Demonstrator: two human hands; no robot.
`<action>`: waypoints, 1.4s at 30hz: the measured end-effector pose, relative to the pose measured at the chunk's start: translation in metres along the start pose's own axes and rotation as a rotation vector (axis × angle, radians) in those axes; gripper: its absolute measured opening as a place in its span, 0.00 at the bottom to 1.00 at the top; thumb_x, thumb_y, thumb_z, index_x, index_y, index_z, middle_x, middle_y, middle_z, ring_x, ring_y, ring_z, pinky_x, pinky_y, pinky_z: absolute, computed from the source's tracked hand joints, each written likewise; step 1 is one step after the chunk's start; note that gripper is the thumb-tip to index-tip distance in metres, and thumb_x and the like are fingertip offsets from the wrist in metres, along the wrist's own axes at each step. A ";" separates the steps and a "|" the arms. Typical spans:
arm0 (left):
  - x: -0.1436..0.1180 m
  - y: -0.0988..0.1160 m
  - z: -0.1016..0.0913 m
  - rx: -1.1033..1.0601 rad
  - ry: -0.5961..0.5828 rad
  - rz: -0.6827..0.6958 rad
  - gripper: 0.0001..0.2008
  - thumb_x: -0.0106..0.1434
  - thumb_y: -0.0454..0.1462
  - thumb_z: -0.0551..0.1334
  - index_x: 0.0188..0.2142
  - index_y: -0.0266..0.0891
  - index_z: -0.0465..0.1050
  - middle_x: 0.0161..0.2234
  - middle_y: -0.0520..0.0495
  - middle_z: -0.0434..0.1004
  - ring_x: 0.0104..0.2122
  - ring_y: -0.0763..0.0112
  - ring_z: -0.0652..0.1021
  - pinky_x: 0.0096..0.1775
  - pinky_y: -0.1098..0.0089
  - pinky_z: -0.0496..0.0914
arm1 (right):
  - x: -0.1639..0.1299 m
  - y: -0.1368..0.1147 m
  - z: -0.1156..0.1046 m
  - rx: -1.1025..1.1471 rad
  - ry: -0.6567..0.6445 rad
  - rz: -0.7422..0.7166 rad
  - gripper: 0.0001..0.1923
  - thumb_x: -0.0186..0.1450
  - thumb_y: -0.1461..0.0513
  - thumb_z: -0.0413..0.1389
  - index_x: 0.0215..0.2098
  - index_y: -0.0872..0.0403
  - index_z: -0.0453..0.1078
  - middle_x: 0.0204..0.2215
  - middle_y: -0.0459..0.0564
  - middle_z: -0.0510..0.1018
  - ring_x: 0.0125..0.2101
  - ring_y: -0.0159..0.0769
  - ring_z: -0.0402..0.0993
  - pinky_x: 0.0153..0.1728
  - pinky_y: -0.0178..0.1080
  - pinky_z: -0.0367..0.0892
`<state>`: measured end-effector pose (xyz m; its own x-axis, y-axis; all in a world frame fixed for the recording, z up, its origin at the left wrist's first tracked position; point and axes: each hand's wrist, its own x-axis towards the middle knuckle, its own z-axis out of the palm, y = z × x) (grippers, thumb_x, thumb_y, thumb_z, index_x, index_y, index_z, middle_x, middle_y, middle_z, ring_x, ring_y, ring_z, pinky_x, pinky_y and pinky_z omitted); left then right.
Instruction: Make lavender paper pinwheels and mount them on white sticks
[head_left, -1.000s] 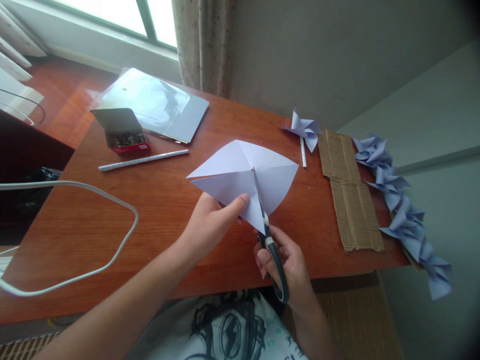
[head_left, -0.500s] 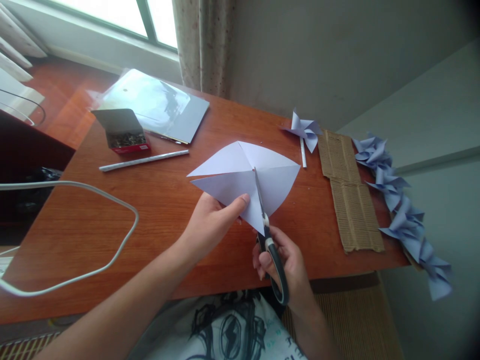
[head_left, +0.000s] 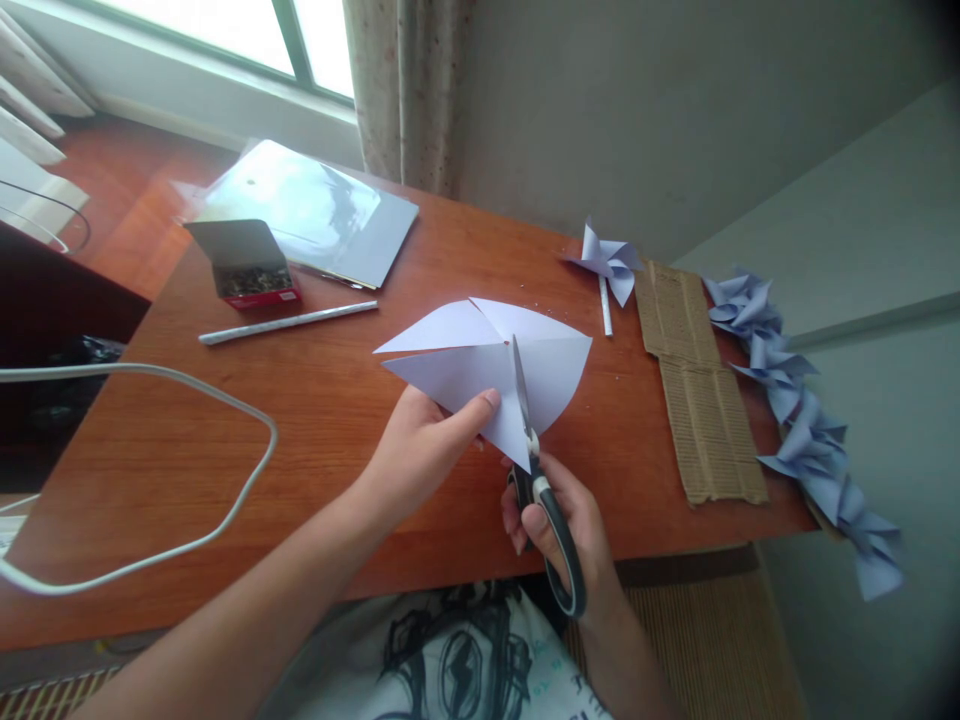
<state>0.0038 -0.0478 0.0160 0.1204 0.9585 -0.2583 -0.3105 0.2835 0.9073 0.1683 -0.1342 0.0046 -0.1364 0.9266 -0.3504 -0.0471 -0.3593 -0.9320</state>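
Note:
A pale lilac sheet of paper (head_left: pixel 457 370), slit from its corners toward the middle, is pinched by my left hand (head_left: pixel 427 430), thumb on top and fingers hidden beneath. In my right hand (head_left: pixel 577 520) is a pair of scissors (head_left: pixel 562 550) with black and white handles. Their upper blade lies over the near slit, its tip close to the small hole at the paper's centre. The lower blade is hidden under the paper.
Beyond the paper lie a rolled paper stick (head_left: pixel 289 323), an open box of small metal pieces (head_left: pixel 255 280) and a plastic-wrapped folder (head_left: pixel 315 220). To the right are a pinwheel (head_left: pixel 611 262), corrugated cardboard (head_left: pixel 701 400) and several more pinwheels (head_left: pixel 810 435). A white cable (head_left: pixel 274 435) loops at left.
The scissors have shifted slightly right, with their handles a little wider apart. The paper's right part has drawn in a little, and its far slit gapes more. My left hand looks unmoved.

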 end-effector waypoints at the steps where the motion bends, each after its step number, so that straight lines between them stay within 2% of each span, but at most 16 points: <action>1: 0.000 0.000 0.000 0.001 -0.001 -0.003 0.10 0.60 0.40 0.70 0.32 0.36 0.73 0.27 0.51 0.77 0.26 0.72 0.74 0.28 0.74 0.68 | 0.001 0.000 0.001 -0.003 0.003 -0.003 0.30 0.63 0.44 0.63 0.54 0.55 0.67 0.27 0.45 0.71 0.23 0.28 0.63 0.23 0.31 0.64; 10: -0.001 -0.001 -0.001 0.045 -0.011 -0.019 0.11 0.59 0.41 0.69 0.31 0.35 0.74 0.26 0.48 0.78 0.25 0.68 0.76 0.28 0.71 0.70 | 0.005 0.003 0.006 0.014 0.081 -0.015 0.25 0.62 0.46 0.64 0.48 0.54 0.70 0.25 0.44 0.72 0.21 0.27 0.62 0.21 0.31 0.62; 16: 0.000 0.000 0.001 0.025 -0.005 -0.014 0.10 0.59 0.40 0.70 0.31 0.36 0.74 0.26 0.50 0.77 0.25 0.70 0.75 0.28 0.72 0.70 | 0.006 0.005 0.006 0.007 0.090 0.000 0.25 0.62 0.48 0.65 0.49 0.55 0.70 0.25 0.43 0.72 0.20 0.26 0.62 0.20 0.30 0.62; 20: 0.000 0.001 0.001 0.027 0.001 -0.011 0.10 0.59 0.40 0.69 0.30 0.36 0.74 0.25 0.51 0.76 0.24 0.71 0.74 0.27 0.72 0.69 | 0.007 0.006 0.006 0.005 0.099 -0.009 0.23 0.62 0.49 0.65 0.47 0.54 0.70 0.26 0.43 0.73 0.20 0.25 0.63 0.20 0.29 0.62; 33: 0.000 0.003 0.000 -0.051 -0.004 -0.013 0.10 0.57 0.40 0.71 0.32 0.35 0.77 0.28 0.48 0.81 0.27 0.68 0.77 0.30 0.72 0.71 | -0.001 0.002 0.005 0.027 0.082 0.029 0.30 0.61 0.45 0.65 0.53 0.53 0.68 0.27 0.45 0.75 0.21 0.28 0.66 0.22 0.31 0.65; 38: 0.001 0.000 -0.001 -0.066 0.041 0.017 0.09 0.58 0.39 0.71 0.32 0.35 0.78 0.27 0.48 0.80 0.27 0.69 0.77 0.30 0.72 0.70 | -0.005 0.007 -0.001 -0.029 0.044 0.030 0.31 0.62 0.47 0.65 0.56 0.53 0.66 0.27 0.45 0.75 0.21 0.28 0.65 0.23 0.32 0.64; 42: 0.005 -0.002 -0.006 -0.133 0.153 0.090 0.09 0.58 0.39 0.71 0.31 0.35 0.77 0.27 0.51 0.78 0.26 0.72 0.74 0.29 0.74 0.68 | -0.008 0.007 -0.006 -0.101 0.000 0.049 0.29 0.62 0.50 0.66 0.56 0.52 0.65 0.28 0.44 0.76 0.23 0.28 0.66 0.24 0.32 0.63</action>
<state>-0.0007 -0.0434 0.0112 -0.0549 0.9705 -0.2348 -0.4362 0.1882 0.8800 0.1754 -0.1433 0.0006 -0.1360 0.9083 -0.3955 0.0594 -0.3910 -0.9185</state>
